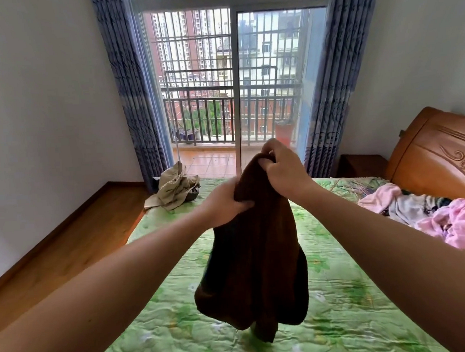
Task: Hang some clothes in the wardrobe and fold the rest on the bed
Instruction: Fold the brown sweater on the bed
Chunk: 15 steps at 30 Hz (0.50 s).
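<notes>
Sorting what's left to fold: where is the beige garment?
Head view: the beige garment lies crumpled on the far left corner of the bed, below the left curtain.

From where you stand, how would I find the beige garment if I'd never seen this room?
Start at the green bed and follow it to its far left corner, below the left curtain. The beige garment lies crumpled there. It is the only khaki piece: the pink clothes are heaped on the right by the headboard, and the brown one is held up mid-bed.

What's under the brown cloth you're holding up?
Under the hanging dark brown fabric garment lies the green flowered quilted bedspread. The patch right behind the cloth is hidden.
</notes>
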Tool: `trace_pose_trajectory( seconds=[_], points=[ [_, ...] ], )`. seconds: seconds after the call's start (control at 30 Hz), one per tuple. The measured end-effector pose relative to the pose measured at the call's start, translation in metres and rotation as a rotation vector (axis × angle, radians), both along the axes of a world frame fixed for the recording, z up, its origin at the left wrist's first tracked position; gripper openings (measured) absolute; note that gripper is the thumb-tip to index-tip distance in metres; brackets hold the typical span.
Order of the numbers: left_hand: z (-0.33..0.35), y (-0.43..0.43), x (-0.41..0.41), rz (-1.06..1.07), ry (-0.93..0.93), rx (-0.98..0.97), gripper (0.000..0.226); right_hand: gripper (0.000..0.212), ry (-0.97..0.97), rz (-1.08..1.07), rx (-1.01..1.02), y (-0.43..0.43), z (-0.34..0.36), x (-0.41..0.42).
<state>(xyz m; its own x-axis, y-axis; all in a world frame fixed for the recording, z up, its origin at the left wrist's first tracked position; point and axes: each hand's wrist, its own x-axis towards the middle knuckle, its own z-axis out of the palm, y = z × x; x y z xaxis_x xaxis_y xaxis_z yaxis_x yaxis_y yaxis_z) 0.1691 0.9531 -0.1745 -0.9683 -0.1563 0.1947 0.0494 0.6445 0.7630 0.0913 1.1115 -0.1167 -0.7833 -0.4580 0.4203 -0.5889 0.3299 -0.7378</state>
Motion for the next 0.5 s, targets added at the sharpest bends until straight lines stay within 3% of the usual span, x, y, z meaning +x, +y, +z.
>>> trace_pose_trajectory(
  seconds=[0.13, 0.3, 0.37, 0.5],
  points=[
    [-0.042, -0.015, 0.012, 0.041, -0.137, -0.049, 0.039, 0.003, -0.027, -0.026, -0.063, 0.007, 0.006, -0.006],
    [-0.024, -0.04, 0.012, 0.225, -0.041, 0.058, 0.033, 0.006, 0.102, -0.122, 0.076, 0.03, -0.003, -0.028],
    [-0.002, -0.038, 0.009, 0.221, 0.012, 0.089, 0.043, 0.008, 0.118, -0.114, 0.198, 0.037, -0.015, -0.033],
    [0.036, -0.016, -0.001, 0.183, 0.103, 0.095, 0.051, 0.047, 0.107, 0.11, 0.42, 0.03, -0.033, -0.017]
  ],
)
